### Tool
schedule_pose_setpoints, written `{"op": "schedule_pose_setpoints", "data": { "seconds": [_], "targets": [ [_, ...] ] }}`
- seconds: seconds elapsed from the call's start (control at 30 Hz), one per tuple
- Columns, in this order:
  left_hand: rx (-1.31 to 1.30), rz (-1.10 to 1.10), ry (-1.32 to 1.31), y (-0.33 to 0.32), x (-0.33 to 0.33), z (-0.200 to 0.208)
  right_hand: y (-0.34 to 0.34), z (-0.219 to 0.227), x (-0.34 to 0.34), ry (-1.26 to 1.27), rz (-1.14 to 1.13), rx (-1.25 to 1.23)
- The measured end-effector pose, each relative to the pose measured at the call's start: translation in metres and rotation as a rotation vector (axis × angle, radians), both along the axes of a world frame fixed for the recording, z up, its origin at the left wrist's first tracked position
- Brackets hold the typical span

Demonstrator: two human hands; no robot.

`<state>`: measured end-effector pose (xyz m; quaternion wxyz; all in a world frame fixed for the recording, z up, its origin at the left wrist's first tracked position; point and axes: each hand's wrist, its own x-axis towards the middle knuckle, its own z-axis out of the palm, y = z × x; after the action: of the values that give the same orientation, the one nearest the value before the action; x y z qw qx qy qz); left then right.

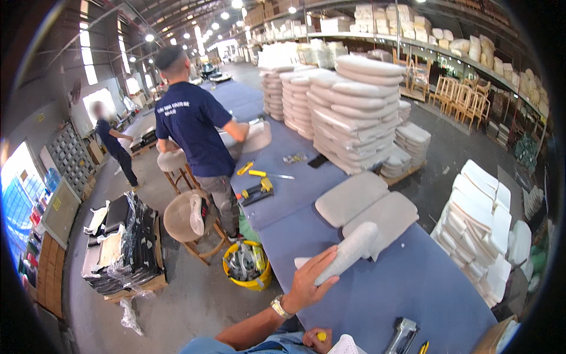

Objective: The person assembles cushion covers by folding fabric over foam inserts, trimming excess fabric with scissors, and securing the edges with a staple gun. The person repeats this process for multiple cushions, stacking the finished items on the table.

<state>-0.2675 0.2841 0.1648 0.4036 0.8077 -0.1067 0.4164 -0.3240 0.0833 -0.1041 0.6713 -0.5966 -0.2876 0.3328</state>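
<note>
My left hand, with a metal watch at the wrist, grips a light grey upholstered cushion standing tilted on the blue table. My fingers lie along its near face and the thumb is spread on its lower part. Low in the view, close to my body, my right hand is closed around something with a yellow end, probably a handle; the rest is hidden. Just beyond the held cushion, two flat grey cushions lie side by side. A metal staple gun rests near the lower right edge, by a yellow cutter.
The blue table carries a yellow-black tool, a yellow-handled screwdriver and tall cushion stacks. A co-worker in navy stands at its left side. Round stools, a yellow bucket and a wrapped pallet occupy the floor.
</note>
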Motion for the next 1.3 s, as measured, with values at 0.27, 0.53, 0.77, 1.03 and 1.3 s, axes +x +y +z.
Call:
{"op": "schedule_pose_setpoints", "data": {
  "seconds": [0.27,0.53,0.77,1.03,1.3],
  "targets": [
    [-0.018,0.010,0.004,0.000,-0.008,0.001,0.009,-0.001,0.008,0.033,-0.006,-0.028],
    [-0.014,0.067,-0.013,-0.008,-0.011,-0.003,0.012,0.013,0.016,0.039,0.009,-0.037],
    [-0.092,-0.249,0.114,-0.040,-0.022,0.012,0.007,0.016,0.015,0.051,-0.030,-0.047],
    [0.031,-0.619,0.137,-0.074,-0.025,0.008,-0.016,0.024,0.009,0.063,-0.115,-0.059],
    [0.219,-0.785,0.068,-0.051,-0.032,0.053,-0.011,0.026,-0.002,0.089,-0.264,0.024]
  ]
}}
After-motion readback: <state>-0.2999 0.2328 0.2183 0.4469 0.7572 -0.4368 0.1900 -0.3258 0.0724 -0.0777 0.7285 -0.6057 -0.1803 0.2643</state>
